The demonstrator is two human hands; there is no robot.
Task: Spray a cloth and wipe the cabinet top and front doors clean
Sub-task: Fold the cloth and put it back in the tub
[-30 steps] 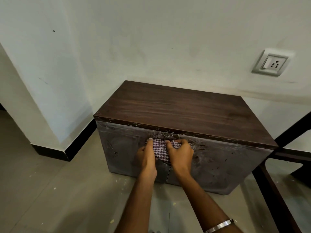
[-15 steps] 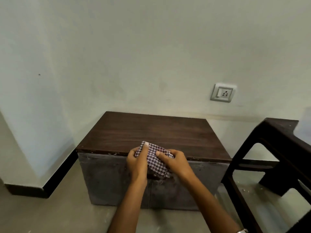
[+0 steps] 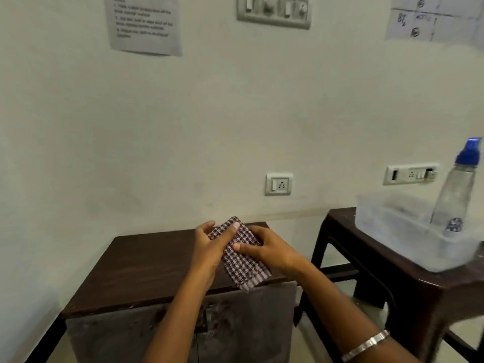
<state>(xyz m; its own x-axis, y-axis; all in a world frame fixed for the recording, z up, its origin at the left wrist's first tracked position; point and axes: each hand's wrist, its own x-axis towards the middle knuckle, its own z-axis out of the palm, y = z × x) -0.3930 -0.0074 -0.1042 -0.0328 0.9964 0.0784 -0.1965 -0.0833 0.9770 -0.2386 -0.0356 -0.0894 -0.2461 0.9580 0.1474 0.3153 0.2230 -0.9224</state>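
The chief risk here, as I judge it, is that the folded red-and-white checked cloth [image 3: 239, 255] comes loose between the two hands and drops onto the dark wood-grain top of the low cabinet [image 3: 146, 268] or down past its front edge to the floor, because it is held only by fingertips and a thumb and one end hangs free below the grip. A second risk lies to the right of the cabinet: the clear plastic spray bottle with a blue nozzle [image 3: 457, 189] stands upright in a shallow translucent plastic tub [image 3: 398, 221] near the edge of a dark brown desk [image 3: 387, 268], so a hasty reach across could tip the bottle or shove the tub off. The grey cabinet front doors [image 3: 162, 334] below the hands look smeared and scuffed, so wiping with a cloth too dry may only spread the marks; whether the cloth is damp cannot be told. The left hand [image 3: 209, 251] is partly curled, its thumb lying across the cloth's upper face and its fingers behind. The right hand [image 3: 272, 251] pinches the cloth's right edge, thumb on top. The cloth is held just above the cabinet top, near its front right part.
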